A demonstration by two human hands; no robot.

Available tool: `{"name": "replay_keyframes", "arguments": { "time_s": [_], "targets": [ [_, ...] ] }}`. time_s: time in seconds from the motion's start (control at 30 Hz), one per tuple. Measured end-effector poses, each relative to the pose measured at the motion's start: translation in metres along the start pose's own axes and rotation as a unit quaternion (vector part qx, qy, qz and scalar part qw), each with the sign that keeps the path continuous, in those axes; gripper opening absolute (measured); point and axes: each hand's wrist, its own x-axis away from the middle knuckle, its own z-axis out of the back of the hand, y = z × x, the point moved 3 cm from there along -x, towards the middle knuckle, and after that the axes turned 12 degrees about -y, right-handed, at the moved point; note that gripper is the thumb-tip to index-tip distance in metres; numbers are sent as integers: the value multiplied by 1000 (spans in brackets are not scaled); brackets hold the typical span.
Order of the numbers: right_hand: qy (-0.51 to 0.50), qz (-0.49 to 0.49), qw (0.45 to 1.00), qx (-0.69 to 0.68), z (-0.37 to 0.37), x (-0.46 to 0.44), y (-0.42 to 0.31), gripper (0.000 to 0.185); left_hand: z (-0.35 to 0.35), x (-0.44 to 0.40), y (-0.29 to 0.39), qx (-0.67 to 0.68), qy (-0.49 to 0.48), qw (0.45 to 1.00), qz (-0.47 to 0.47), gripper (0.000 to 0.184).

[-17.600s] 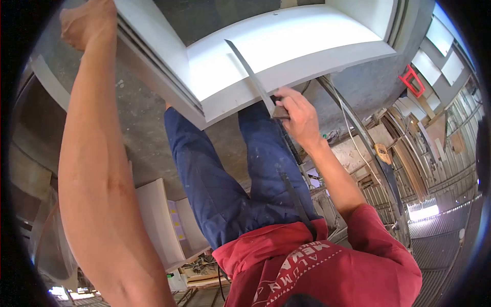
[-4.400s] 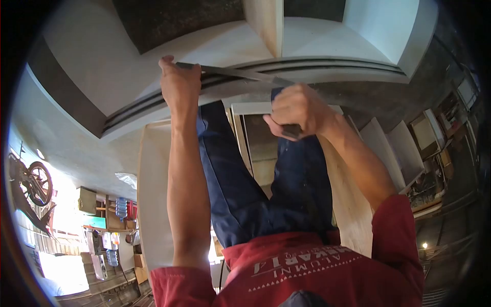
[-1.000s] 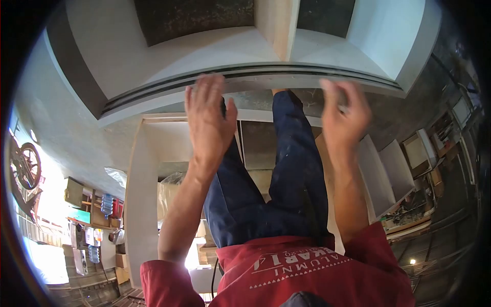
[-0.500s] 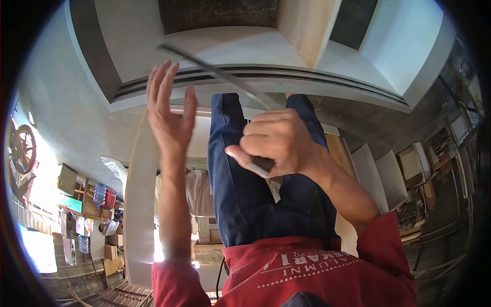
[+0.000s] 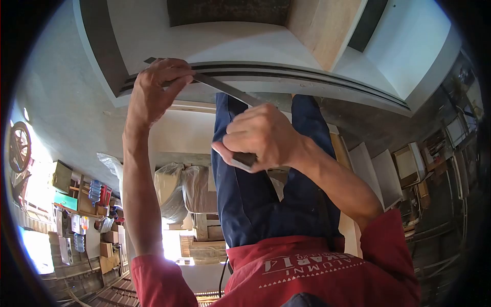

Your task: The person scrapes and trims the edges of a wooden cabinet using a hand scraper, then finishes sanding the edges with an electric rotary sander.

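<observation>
A long flat metal file [image 5: 223, 90] slants across the front edge of a white cabinet [image 5: 353, 94]. My right hand [image 5: 266, 137] is closed around its dark handle, thumb along the near end. My left hand [image 5: 157, 84] pinches the file close to its far tip, which pokes out past the fingers. Two dark grooves [image 5: 302, 75] run along the cabinet edge just beneath the blade. Whether the file touches the edge I cannot tell.
Inside the cabinet stands a wooden divider [image 5: 325, 30]. My legs [image 5: 245, 204] are below my hands. White panels [image 5: 365, 171] lean at the right. Plastic-wrapped items [image 5: 197, 189] lie behind me, and shelves with water bottles [image 5: 94, 192] stand at the left.
My left hand was open and raised; it has moved left and closed on the file near the tip. My right hand has shifted slightly left with the handle, and the file has lowered.
</observation>
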Motion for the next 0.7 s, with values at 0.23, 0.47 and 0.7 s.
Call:
{"name": "replay_keyframes", "arguments": {
  "time_s": [0.23,0.47,0.7],
  "targets": [
    [-2,3,1000,12,-1,3,7,46,-6,-14,6,53,-37,998,-9,12],
    [-58,-26,996,65,10,17,9,25,-32,-19,19,19,-28,997,-64,11],
    [-27,-27,997,61,22,43,10,34,-49,-36,41,49,-54,997,-13,9]
  ]
}}
